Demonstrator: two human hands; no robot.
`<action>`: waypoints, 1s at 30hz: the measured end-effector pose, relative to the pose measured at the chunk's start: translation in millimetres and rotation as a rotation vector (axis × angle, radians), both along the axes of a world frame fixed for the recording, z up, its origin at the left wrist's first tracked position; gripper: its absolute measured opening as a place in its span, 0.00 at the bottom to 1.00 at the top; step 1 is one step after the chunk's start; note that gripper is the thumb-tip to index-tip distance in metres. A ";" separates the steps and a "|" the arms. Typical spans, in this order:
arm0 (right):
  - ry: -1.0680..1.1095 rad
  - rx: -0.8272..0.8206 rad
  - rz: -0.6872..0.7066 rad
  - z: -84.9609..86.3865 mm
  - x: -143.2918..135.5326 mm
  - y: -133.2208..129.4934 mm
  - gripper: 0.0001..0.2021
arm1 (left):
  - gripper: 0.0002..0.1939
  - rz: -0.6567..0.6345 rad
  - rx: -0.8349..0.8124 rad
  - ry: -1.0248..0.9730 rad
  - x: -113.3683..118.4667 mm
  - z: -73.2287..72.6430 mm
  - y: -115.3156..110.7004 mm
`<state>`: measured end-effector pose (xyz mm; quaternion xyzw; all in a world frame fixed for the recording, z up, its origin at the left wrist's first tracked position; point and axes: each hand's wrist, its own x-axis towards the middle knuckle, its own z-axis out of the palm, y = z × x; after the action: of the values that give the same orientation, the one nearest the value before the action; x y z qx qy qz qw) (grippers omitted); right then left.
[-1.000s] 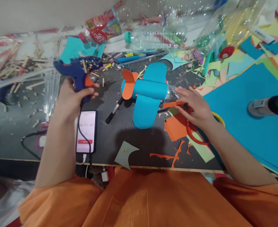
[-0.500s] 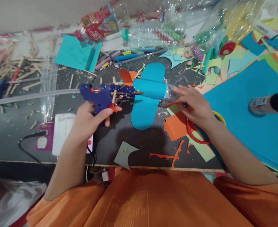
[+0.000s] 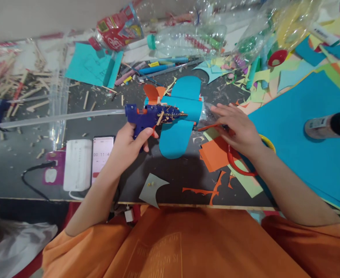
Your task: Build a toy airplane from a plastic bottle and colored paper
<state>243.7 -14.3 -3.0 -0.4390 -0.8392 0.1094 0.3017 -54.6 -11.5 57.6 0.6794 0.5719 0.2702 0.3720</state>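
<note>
My left hand is wrapped round the handle of a blue hot glue gun, with fingers at its orange trigger. A long clear glue stick sticks out of the gun's back. The nozzle lies over a model plane made of a clear plastic bottle covered in blue paper. Blue paper wings spread from both sides, and orange paper tail pieces show at the left end. My right hand grips the bottle's clear right end; an orange strip lies by its fingertips.
Red-and-yellow-handled scissors lie under my right wrist. Orange paper and scraps are nearby. A phone and white power bank sit at left. A dark-capped bottle rests on blue sheets at right. Plastic bottles line the back.
My left hand has carried the glue gun to the right, bringing its nozzle further over the blue body. The phone has come into fuller view. My right hand has hardly moved.
</note>
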 end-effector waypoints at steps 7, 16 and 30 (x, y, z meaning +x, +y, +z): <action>0.012 -0.011 0.002 1.1 -0.7 0.2 0.06 | 0.14 0.001 -0.004 0.108 1.3 0.1 -0.5; 0.020 0.016 0.013 0.6 -0.8 -0.3 0.05 | 0.14 0.034 -0.005 0.110 1.7 0.3 -3.4; -0.005 -0.023 -0.014 -0.1 0.2 0.0 0.05 | 0.11 0.071 -0.043 0.098 -2.8 7.2 -4.2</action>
<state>243.9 -14.3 -3.1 -0.4484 -0.8356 0.1157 0.2954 -57.5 -15.7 64.8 0.6627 0.6189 0.2374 0.3485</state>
